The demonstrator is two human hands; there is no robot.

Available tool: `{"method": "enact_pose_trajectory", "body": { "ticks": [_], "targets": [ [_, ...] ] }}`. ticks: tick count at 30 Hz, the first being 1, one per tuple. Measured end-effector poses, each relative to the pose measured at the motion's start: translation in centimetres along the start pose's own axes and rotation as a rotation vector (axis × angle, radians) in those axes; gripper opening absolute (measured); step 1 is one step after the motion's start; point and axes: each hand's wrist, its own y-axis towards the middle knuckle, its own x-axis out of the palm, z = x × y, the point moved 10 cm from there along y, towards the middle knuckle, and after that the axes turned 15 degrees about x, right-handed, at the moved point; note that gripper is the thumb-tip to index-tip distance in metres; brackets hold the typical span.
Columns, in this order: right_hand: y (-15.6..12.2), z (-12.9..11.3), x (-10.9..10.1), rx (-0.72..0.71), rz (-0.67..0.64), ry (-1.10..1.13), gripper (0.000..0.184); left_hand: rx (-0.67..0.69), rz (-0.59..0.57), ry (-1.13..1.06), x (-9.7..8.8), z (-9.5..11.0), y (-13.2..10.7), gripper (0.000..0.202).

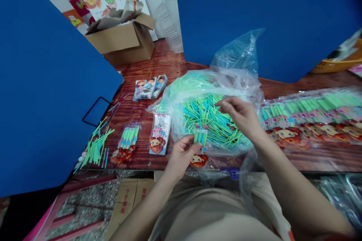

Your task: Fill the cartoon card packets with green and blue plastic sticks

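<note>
Left hand (pixel 181 156) curled, thumb and fingers pinching a slim printed packet of mint-green sticks (pixel 200 137), held upright at the near side of a clear plastic bag (pixel 181 94), just inside the table's front edge. Right hand (pixel 239 115) above the loose mint-green and blue sticks (pixel 210 120) heaped in the bag, its fingers (pixel 223 101) bent and drawn together; whether they pinch a stick, cannot tell. Short gap between the hands. Bag mouth spread wide, film rising behind in a loose peak toward a blue partition panel (pixel 263 15). Room at left: narrow gap from left hand to a flat labelled packet (pixel 160 134). At right, the bag lies against a long row of filled packets (pixel 311 115). Surface: varnished reddish wooden table (pixel 166 60). Farther left on it: a filled stick packet (pixel 126 143), a small group of packets (pixel 149 88), and scattered loose sticks (pixel 96 147) beside a second blue panel (pixel 48 83). Past the far edge, an open cardboard box (pixel 121 41).
</note>
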Motion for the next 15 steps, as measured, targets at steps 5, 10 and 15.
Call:
{"method": "enact_pose_trajectory", "body": {
  "ticks": [5,10,15],
  "targets": [
    [-3.5,-1.5,4.4,-0.129,-0.258,-0.203,0.033,0.073,0.029,0.032,-0.6,0.1,0.4,0.045],
    [-5.2,-3.1,5.9,-0.246,-0.277,-0.267,0.019,0.097,-0.044,0.022,0.5,0.9,0.4,0.046],
    [-4.5,-3.1,4.0,-0.154,-0.155,-0.163,0.017,0.101,-0.047,0.024,0.6,1.2,0.3,0.045]
  ]
}}
